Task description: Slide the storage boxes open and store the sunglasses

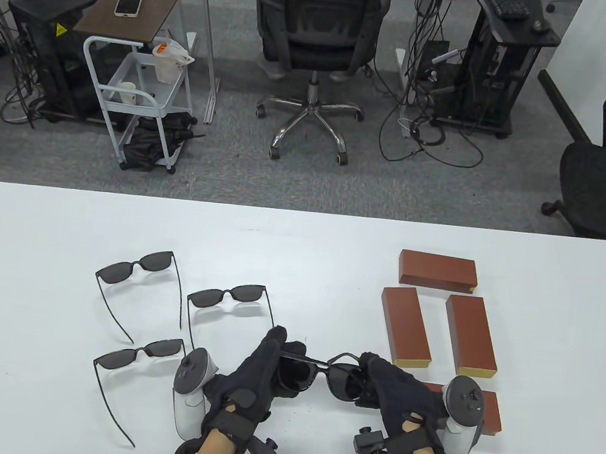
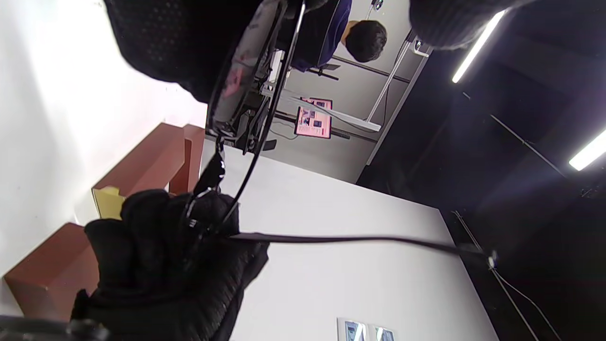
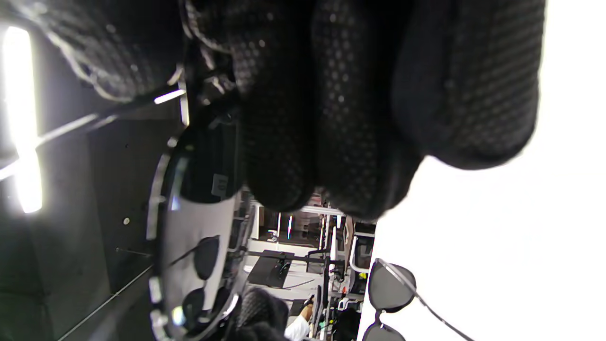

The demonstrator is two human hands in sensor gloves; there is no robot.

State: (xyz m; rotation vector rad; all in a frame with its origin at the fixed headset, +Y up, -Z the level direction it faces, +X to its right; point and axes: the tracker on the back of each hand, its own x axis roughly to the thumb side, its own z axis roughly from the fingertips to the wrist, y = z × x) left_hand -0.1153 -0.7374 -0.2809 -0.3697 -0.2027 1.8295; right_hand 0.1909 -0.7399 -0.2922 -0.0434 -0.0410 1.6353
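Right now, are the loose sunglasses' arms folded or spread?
Spread: all three loose pairs lie with arms extended toward the near edge.

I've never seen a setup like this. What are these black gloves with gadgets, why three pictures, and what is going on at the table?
No robot here: a person wears sensor gloves, with a tracker strapped behind each hand. One camera looks down at the white table; the two others sit on the wrists, so they look tilted. The left hand and right hand hold one pair of sunglasses between them. Three more sunglasses lie to the left, and four reddish-brown storage boxes to the right.
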